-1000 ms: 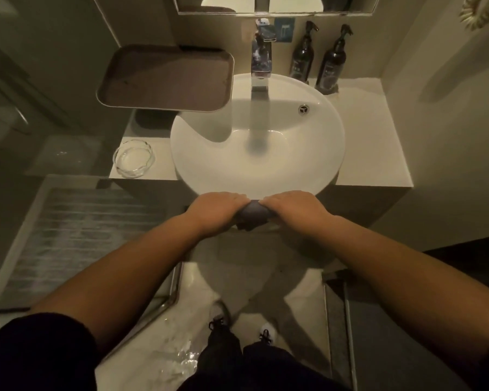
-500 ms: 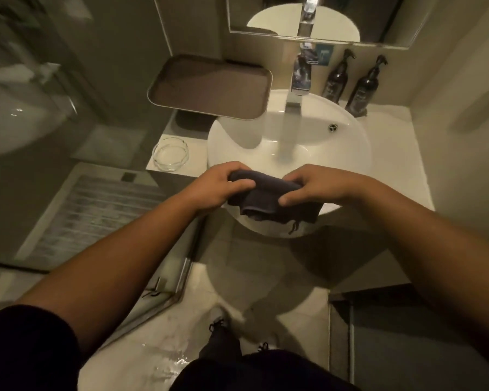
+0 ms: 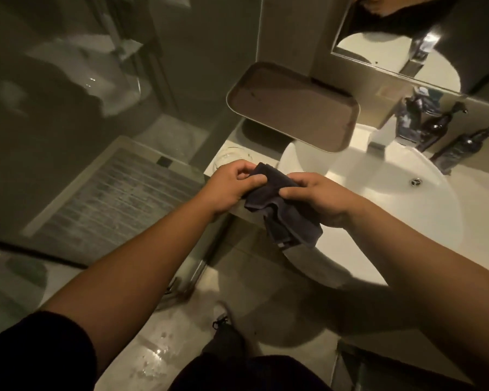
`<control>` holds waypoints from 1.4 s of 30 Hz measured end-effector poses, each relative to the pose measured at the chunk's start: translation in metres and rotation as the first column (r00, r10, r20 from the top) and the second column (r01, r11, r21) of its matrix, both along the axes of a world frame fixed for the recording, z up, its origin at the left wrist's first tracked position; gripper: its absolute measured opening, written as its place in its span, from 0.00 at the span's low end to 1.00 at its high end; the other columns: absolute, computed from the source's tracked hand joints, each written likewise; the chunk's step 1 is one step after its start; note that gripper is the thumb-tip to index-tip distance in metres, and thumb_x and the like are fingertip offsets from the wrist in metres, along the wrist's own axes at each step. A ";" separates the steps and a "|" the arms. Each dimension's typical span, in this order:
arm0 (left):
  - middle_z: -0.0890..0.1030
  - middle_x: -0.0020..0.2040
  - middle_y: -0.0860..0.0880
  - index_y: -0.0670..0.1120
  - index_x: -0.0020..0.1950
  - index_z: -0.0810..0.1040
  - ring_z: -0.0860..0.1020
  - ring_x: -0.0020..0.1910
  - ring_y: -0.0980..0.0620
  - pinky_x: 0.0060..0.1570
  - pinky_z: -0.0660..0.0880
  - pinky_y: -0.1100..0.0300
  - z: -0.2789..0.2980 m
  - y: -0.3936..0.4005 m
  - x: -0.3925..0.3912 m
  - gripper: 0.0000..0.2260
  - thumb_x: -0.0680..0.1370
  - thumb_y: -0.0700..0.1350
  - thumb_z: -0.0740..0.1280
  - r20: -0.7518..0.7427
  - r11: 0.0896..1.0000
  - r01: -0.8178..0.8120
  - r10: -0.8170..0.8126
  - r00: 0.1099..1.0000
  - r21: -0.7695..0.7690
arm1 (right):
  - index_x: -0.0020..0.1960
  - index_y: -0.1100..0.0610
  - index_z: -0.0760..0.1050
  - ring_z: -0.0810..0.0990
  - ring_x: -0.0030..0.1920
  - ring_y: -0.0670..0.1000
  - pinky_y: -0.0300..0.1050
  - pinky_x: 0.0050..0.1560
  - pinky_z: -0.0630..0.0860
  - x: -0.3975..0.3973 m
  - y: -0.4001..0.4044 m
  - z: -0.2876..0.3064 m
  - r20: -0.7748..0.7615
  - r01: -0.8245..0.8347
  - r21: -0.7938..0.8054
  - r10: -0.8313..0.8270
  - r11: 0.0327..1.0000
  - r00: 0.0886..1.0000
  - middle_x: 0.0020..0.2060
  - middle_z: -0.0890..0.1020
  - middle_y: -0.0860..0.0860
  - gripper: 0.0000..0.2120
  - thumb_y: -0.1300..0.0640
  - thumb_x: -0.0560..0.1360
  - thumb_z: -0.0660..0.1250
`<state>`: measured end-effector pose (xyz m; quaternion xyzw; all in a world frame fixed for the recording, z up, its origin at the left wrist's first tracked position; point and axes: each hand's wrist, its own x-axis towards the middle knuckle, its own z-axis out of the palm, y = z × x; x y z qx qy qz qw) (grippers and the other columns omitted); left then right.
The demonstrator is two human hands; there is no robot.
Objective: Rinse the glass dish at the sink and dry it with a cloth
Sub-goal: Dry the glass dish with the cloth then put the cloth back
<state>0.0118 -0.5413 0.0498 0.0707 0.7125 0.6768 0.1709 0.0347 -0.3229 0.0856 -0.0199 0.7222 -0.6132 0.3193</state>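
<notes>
A dark cloth [image 3: 283, 204] hangs between both my hands in front of the white round sink [image 3: 424, 210]. My left hand [image 3: 232, 184] pinches its upper left corner; my right hand [image 3: 319, 197] grips its right side. The clear glass dish [image 3: 232, 156] stands on the counter left of the sink, just beyond my left hand and partly hidden by it. Neither hand touches the dish.
A brown tray [image 3: 291, 105] juts out above the counter behind the dish. The tap [image 3: 404, 122] and two dark pump bottles [image 3: 460, 148] stand behind the basin, under a mirror [image 3: 407, 38]. A glass shower screen [image 3: 96, 136] is to the left. The floor [image 3: 158, 354] looks wet.
Both hands have lifted the cloth from the sink's front edge and carried it left toward the dish, opening it out. The view has swung left.
</notes>
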 end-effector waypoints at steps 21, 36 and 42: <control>0.64 0.75 0.46 0.49 0.75 0.61 0.66 0.69 0.41 0.64 0.64 0.42 -0.135 -0.031 -0.079 0.45 0.65 0.69 0.70 -0.374 0.549 -0.402 0.170 0.912 -0.732 | 0.69 0.46 0.68 0.75 0.54 0.57 0.52 0.41 0.79 -0.182 -0.086 -0.089 -0.182 0.062 0.983 0.926 0.171 0.330 0.62 0.75 0.50 0.23 0.53 0.75 0.66; 0.58 0.79 0.52 0.49 0.78 0.52 0.47 0.79 0.51 0.75 0.45 0.42 -0.150 -0.012 -0.096 0.52 0.62 0.75 0.61 -0.361 0.629 -0.359 0.132 0.923 -0.689 | 0.68 0.45 0.72 0.70 0.60 0.57 0.51 0.59 0.71 -0.200 -0.073 -0.103 -0.157 -0.207 0.956 0.958 0.209 0.240 0.72 0.64 0.51 0.18 0.46 0.80 0.56; 0.65 0.75 0.51 0.49 0.75 0.58 0.52 0.78 0.53 0.75 0.48 0.43 -0.153 -0.015 -0.096 0.49 0.61 0.72 0.64 -0.357 0.687 -0.384 0.191 0.914 -0.617 | 0.63 0.46 0.78 0.74 0.51 0.57 0.49 0.52 0.74 -0.198 -0.069 -0.105 -0.212 -0.270 0.926 0.956 0.263 0.205 0.67 0.73 0.50 0.15 0.48 0.77 0.63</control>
